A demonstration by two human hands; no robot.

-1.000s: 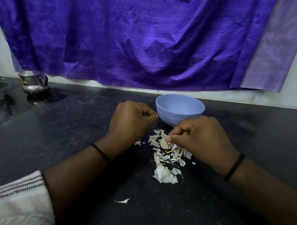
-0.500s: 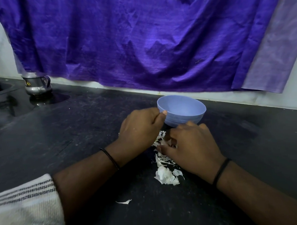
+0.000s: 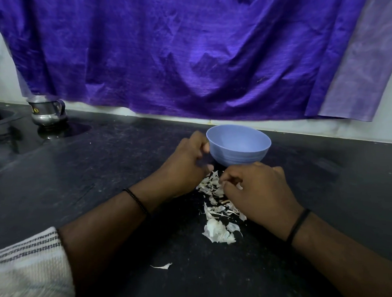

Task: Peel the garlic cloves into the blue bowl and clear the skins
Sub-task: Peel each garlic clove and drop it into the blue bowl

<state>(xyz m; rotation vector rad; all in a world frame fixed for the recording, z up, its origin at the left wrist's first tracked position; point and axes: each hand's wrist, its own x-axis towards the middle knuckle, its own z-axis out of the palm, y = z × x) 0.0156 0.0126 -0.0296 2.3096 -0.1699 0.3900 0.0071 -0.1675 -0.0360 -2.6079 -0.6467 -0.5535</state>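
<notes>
In the head view, the blue bowl [image 3: 238, 144] stands on the black counter [image 3: 124, 174] close to the wall, and its inside, as far as it shows, looks empty; I cannot see any peeled clove. The left hand [image 3: 186, 162] is at the bowl's left side, its fingers curled and the thumb touching the rim, but the motion blur hides whether it really grips the bowl or holds a clove. The right hand [image 3: 257, 190] rests just in front of the bowl, fingers bent and tips pinched together over the garlic skins [image 3: 215, 206]; what it pinches is too small to tell. The skins lie in a loose heap between the two wrists, with one stray flake [image 3: 162, 266] nearer the person. I judge the skins very light, dry and brittle, so they are better swept together with the side of the hand than picked one by one. The bowl looks like light plastic and could slide, so it is best held at the rim.
</notes>
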